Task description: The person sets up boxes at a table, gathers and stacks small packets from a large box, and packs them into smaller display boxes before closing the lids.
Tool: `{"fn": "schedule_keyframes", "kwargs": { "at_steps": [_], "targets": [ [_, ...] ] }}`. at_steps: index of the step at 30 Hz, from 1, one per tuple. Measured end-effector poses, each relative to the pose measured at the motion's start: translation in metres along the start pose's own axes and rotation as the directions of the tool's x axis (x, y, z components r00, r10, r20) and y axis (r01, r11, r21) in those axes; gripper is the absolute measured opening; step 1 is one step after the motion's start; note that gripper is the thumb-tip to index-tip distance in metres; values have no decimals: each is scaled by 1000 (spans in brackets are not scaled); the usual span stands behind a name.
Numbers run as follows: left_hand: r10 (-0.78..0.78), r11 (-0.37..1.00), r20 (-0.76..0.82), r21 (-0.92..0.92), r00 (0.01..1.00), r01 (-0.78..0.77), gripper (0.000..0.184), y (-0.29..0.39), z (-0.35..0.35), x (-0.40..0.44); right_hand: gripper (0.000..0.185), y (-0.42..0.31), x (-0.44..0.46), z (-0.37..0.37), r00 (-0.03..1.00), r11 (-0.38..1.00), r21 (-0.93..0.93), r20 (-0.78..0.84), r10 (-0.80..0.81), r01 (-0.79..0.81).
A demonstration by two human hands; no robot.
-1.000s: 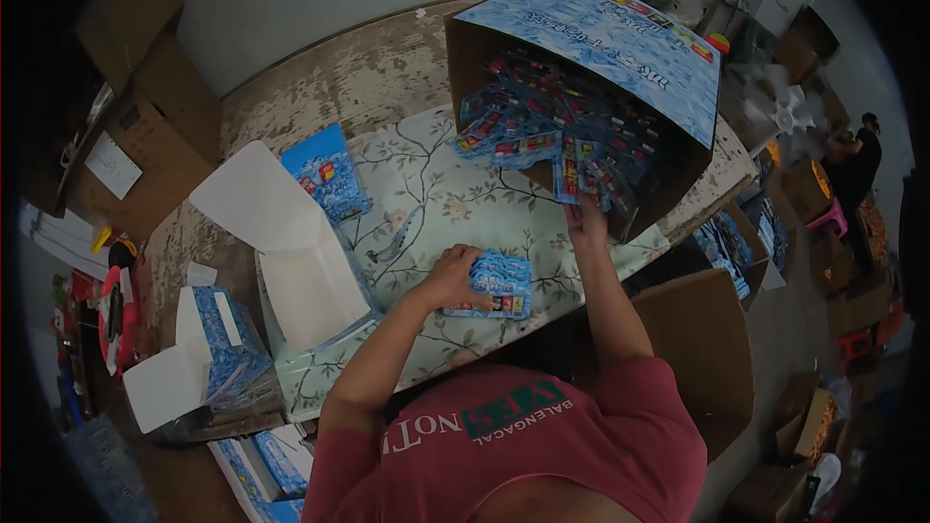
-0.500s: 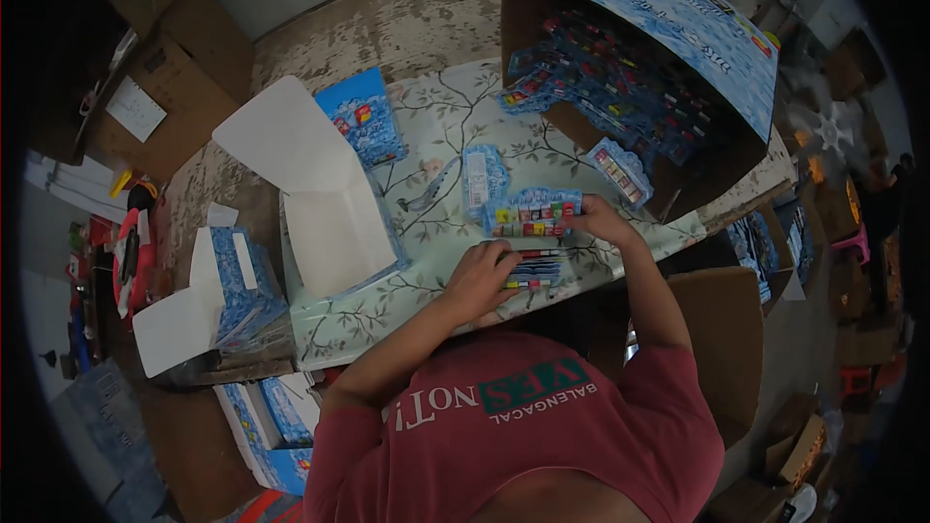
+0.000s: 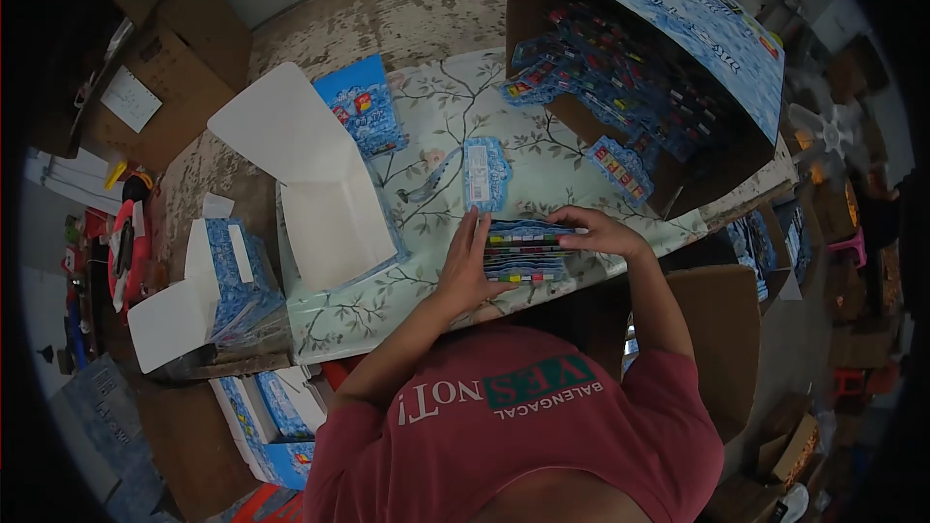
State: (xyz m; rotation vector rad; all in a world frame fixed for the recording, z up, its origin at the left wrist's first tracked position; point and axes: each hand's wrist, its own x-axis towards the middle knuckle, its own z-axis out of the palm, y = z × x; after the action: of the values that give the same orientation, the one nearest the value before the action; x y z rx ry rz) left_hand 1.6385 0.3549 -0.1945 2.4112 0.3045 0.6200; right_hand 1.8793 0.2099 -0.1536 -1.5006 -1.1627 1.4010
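Observation:
A stack of blue printed cards [image 3: 525, 260], carrying small coloured items, stands on edge near the table's front. My left hand [image 3: 465, 271] is closed round the stack's left end, thumb low and fingers at the top. At the other end, my right hand [image 3: 601, 232] grips the upper right corner of the stack. Just beyond lies a single card [image 3: 482, 174], its white barcode side up. Another card [image 3: 620, 169] rests face up beside the big carton.
A large blue-printed carton [image 3: 668, 10] lies on its side at the right, holding many cards. An open white-lined box [image 3: 334, 228] stands left, a blue box [image 3: 360, 107] behind it. More opened packaging [image 3: 232, 271] sits far left. A flowered cloth [image 3: 436, 97] covers the table.
The card that my right hand held flat above the stack is now up against the others on edge. My right hand has come down slightly, and my left fingers have shifted to the stack's far side.

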Motion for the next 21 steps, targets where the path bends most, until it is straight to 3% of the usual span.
{"fn": "schedule_keyframes", "kwargs": {
  "at_steps": [1, 2, 4, 5, 7, 11, 14, 16, 21],
  "targets": [
    [-28, 992, 26, -120, 999, 31, 120, -6, 2, -1, 70, -6, -2, 6, 1000, 996, -94, -31, 3, -6],
    [-33, 992, 27, -120, 999, 36, 120, -6, 3, 0, 70, -16, -5, 15, 1000, 996, -92, -27, 5, -8],
    [-77, 992, 57, -99, 995, 82, 122, -5, 5, 1, 88, -33, -8, 37, 993, 770, -633, -120, 3, -79],
    [-83, 992, 59, -95, 995, 88, 122, -1, 6, 4, 88, -31, -6, 45, 993, 773, -630, -115, 3, -75],
    [-119, 993, 32, 0, 992, 119, 123, 9, 7, 12, 100, -25, -1, 54, 979, 563, -811, -204, -20, -157],
    [-102, 995, 2, -5, 995, 102, 126, 0, 12, 14, 95, -23, 5, 49, 975, 562, -810, -222, -29, -168],
    [-24, 992, -35, -122, 999, 20, 129, -19, 6, 8, 93, -27, 7, 49, 980, 563, -810, -201, 0, -166],
    [-90, 944, 142, -302, 986, 129, 128, -31, 6, -2, 98, -20, 3, 52, 984, 556, -817, -178, 6, -151],
    [-110, 969, 146, -205, 983, 138, 126, -26, 2, 3, 100, -21, 7, 49, 982, 575, -805, -188, -9, -149]
  ]
}}
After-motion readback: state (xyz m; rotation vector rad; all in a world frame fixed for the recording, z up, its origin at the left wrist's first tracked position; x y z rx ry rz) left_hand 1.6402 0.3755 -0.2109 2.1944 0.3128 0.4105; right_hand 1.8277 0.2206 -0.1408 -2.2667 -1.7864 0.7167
